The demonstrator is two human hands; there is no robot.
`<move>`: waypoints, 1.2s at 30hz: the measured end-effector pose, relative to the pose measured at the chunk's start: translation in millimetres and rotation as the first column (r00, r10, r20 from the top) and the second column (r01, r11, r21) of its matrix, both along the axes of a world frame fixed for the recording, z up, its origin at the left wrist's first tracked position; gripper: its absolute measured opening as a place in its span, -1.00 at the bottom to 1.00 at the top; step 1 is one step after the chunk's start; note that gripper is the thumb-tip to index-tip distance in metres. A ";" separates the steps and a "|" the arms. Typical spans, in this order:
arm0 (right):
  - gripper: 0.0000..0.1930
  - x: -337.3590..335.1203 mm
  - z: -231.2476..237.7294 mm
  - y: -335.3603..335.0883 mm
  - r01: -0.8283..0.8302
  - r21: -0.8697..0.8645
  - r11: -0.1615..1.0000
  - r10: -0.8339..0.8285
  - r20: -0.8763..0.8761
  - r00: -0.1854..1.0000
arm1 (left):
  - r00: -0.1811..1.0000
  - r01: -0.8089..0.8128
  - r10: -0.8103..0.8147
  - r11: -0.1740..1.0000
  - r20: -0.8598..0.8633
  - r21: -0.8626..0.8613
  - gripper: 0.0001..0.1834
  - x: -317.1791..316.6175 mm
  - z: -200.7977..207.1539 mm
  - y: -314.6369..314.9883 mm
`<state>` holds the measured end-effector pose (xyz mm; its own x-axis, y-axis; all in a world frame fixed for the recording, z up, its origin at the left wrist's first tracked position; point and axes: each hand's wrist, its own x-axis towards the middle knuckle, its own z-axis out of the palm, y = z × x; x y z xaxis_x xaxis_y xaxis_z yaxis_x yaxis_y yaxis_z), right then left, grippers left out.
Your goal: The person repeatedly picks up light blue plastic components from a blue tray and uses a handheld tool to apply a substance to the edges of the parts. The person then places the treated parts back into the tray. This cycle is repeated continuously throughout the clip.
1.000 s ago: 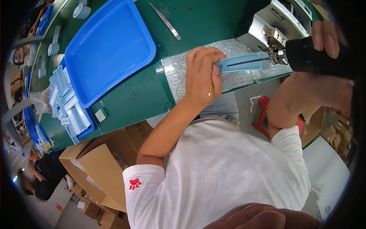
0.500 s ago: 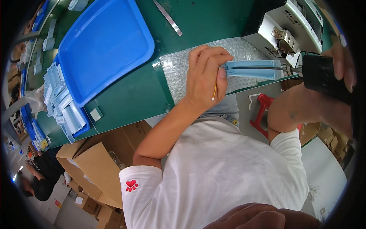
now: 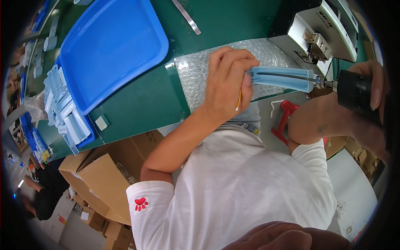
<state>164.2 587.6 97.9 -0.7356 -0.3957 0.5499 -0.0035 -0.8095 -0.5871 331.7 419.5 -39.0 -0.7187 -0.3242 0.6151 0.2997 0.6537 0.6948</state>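
Note:
My left hand [image 3: 227, 83] is closed around the left end of a long light-blue plastic housing [image 3: 287, 79] shaped like an open trough. A thin yellow wire [image 3: 239, 100] with a small white plug hangs from under its fingers. At the right, my right hand [image 3: 378, 85] grips a black electric screwdriver [image 3: 354, 89], held level. Its long bit [image 3: 285, 75] runs lengthwise along the trough toward my left fingers. The bit's tip sits at the housing's left end, where I cannot make out a screw.
Bubble wrap [image 3: 193, 71] lies on the green table beneath my hands. A boxy metal machine [image 3: 312, 37] stands at the far right. To the left are a blue tray [image 3: 116, 50], more light-blue housings [image 3: 66, 108] and a small pale block [image 3: 102, 122]. Tweezers [image 3: 186, 16] lie beyond.
Both hands, with the housing and screwdriver, have shifted slightly right in the picture. The screwdriver's body sits a little lower, and the view itself has moved slightly. Both grips stay the same.

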 end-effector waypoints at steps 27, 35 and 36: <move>0.13 -10.3 21.9 -6.0 -0.212 0.011 0.977 0.212 -0.107 0.971 | 0.999 -0.004 0.005 1.000 -0.050 0.029 -0.72 0.3 2.3 4.6; -0.03 3.1 28.7 -23.7 0.043 0.067 0.997 -0.039 -0.053 0.998 | 0.998 0.001 0.002 0.999 -0.065 0.044 -0.77 -0.4 1.5 4.0; -0.04 3.5 29.5 -23.8 0.049 0.074 0.996 -0.045 -0.064 0.997 | 0.998 0.001 0.001 0.999 -0.064 0.042 -0.77 -0.2 2.0 3.9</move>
